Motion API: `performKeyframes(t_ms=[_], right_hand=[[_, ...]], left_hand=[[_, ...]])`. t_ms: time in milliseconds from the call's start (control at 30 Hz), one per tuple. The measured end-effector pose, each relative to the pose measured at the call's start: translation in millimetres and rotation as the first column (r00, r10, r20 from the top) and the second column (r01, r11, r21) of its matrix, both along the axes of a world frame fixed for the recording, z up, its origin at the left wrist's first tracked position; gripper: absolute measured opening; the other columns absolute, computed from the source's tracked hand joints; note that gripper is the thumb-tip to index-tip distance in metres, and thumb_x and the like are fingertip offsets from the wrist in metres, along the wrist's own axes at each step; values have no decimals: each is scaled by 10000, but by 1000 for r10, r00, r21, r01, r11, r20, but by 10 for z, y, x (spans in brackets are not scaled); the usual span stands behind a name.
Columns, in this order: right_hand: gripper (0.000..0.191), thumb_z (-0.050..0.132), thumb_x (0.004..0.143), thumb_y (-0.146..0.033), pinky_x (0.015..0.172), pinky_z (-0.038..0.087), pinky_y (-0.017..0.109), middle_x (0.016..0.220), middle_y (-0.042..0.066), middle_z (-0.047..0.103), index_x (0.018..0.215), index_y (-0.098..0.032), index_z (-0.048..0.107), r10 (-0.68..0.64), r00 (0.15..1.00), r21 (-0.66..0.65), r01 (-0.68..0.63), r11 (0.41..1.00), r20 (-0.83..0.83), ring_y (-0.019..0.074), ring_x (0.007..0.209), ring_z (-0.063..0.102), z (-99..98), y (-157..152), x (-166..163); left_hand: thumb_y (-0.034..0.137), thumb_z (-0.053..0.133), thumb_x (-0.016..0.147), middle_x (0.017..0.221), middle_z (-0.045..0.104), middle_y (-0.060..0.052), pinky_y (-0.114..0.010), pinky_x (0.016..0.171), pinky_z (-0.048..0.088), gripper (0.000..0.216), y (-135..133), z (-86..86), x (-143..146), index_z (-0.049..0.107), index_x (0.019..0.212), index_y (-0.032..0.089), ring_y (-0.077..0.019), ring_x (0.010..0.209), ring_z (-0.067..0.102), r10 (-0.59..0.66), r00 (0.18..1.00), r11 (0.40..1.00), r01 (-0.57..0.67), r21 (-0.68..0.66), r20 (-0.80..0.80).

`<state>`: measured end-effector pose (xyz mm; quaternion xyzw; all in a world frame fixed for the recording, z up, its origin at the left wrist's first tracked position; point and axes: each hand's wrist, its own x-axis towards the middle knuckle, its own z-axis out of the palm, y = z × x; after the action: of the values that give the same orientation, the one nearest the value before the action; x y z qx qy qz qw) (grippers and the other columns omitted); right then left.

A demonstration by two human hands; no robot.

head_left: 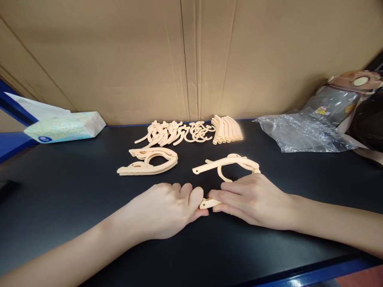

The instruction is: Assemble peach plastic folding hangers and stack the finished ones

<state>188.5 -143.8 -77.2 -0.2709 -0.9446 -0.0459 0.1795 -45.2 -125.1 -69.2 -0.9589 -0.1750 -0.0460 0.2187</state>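
Observation:
Low over the black table, both my hands are closed on a cream plastic folding-hanger arm (210, 203). My left hand (170, 209) pinches its left end between thumb and curled fingers. My right hand (254, 201) wraps round the other end, and most of the piece is hidden in the grip. Just behind the right hand lies a loose hanger arm (223, 162), with a curved hook piece (220, 173) partly under it. To the left, folded hangers (152, 169) lie stacked around a round gap.
At the back sit a pile of hook pieces (170, 133) and a row of curved hanger arms (227, 129). A tissue pack (66, 126) is at the left. Clear plastic wrap (305, 129) and a bottle (332, 99) stand right. A cardboard wall (134, 59) closes off the back.

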Motion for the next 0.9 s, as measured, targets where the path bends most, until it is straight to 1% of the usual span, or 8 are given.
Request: performKeyframes(t_ms=[100,233,333,467,567,667,767,900], right_hand=[[383,303,1020,-325,507,304,243,679,-6,589,1022,-169,652,-1,1000,-120,4,993,24,104,524,481,27,4,6],[363,319,1015,-335,544,326,238,728,0,610,1012,-189,651,-1,1000,-297,5,955,12,111,585,518,62,19,12],[343,350,1008,-334,560,327,231,734,-2,619,969,-186,656,0,1000,-384,-9,923,-23,108,617,529,79,25,15],[281,402,997,-315,588,335,211,753,-7,641,997,-194,656,3,998,-469,-29,882,-57,99,650,543,100,30,13],[291,400,998,-328,582,327,211,748,-6,643,992,-194,658,5,998,-471,-31,882,-58,99,651,543,112,34,8],[301,393,1000,-329,562,309,218,733,-5,636,988,-192,660,-2,999,-440,-18,898,-43,101,628,534,111,34,9],[293,397,998,-323,554,303,222,725,-6,630,987,-195,660,-4,1000,-405,-9,914,-31,101,612,527,101,32,14],[321,360,1006,-310,547,298,230,718,3,623,1004,-193,658,1,1000,-344,-1,939,0,108,594,523,90,31,15]], left_hand=[[279,168,1017,549,473,31,-303,345,328,358,-1,0,7,400,758,198,-161,360,482,-3,1000,1000,3,15,-9],[269,185,1013,547,471,26,-299,344,328,361,-12,8,23,413,744,193,-160,362,480,-6,1000,999,7,41,-24],[272,195,1011,543,469,23,-297,344,322,365,-20,13,29,418,734,191,-160,365,474,-11,999,998,13,64,-30],[278,226,1010,542,464,29,-295,363,321,345,-16,24,19,418,736,192,-153,373,457,-35,999,997,36,66,-16],[287,261,1007,555,462,37,-296,388,325,316,-20,44,8,415,748,194,-148,397,454,-53,999,998,52,44,8],[279,283,1003,577,471,38,-298,415,328,292,-30,61,9,412,754,196,-149,432,467,-55,998,998,55,18,36],[278,285,1004,590,484,37,-293,432,329,289,-32,58,15,408,754,199,-144,444,476,-34,998,998,36,-43,50],[275,287,1002,586,487,36,-290,419,314,289,-25,36,13,407,751,199,-142,435,483,-19,997,994,26,-106,73]])
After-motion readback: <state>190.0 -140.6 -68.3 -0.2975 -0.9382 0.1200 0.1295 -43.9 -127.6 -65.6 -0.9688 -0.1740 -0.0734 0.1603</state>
